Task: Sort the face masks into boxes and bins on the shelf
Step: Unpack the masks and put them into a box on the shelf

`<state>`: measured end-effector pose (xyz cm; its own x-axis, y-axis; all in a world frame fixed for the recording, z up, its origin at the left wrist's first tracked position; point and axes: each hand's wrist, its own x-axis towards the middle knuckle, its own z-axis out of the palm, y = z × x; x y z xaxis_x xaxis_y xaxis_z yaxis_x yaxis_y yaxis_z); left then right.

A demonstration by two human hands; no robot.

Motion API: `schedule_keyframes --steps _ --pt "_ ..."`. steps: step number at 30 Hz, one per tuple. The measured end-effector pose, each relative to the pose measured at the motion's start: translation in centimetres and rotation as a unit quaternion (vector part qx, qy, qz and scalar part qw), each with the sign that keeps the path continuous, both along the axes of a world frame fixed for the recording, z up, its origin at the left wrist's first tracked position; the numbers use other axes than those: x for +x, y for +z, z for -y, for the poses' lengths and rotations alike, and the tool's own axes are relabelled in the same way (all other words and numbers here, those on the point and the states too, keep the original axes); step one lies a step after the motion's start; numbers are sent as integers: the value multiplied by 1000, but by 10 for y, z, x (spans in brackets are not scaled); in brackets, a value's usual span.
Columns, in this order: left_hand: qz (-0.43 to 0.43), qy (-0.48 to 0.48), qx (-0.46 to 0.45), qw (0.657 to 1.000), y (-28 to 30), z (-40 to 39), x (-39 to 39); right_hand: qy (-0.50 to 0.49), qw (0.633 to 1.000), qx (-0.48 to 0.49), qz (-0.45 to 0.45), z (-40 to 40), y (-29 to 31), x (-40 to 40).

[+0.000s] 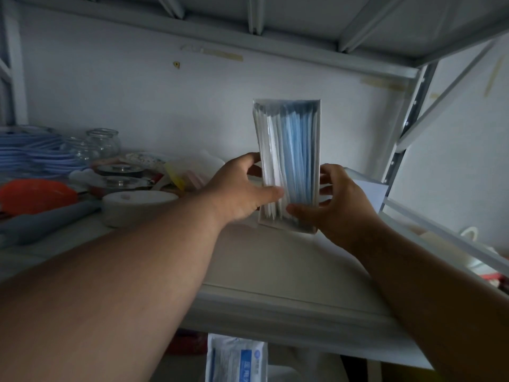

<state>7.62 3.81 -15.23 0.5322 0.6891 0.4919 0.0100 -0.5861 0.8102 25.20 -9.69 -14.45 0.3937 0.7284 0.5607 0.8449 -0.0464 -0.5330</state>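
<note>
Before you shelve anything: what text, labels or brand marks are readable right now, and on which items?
Box of masks, held by left hand and right hand: no print visible on the side facing the camera.
White-and-blue packet below the shelf: a round logo and a vertical row of white characters on a blue band, too blurred to read.
Nothing else carries legible text.

Two hands (248, 188), one mask box (289, 161), two glass jars (103, 142)

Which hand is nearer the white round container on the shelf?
Left. The left hand grips the mask box just right of the white container; the right hand holds the box's far side.
</note>
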Motion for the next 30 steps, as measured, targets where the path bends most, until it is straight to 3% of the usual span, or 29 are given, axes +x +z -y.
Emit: schedule_keyframes --steps 14,22,30 --pt "23 -19 -11 1000 2 2 -1 -11 1000 11 -12 2 -1 3" --pt "-27 18 14 999 1 2 -2 -2 1000 6 8 2 0 -3" --pt "-22 25 30 999 2 3 -2 -16 1000 7 15 0 0 -4"
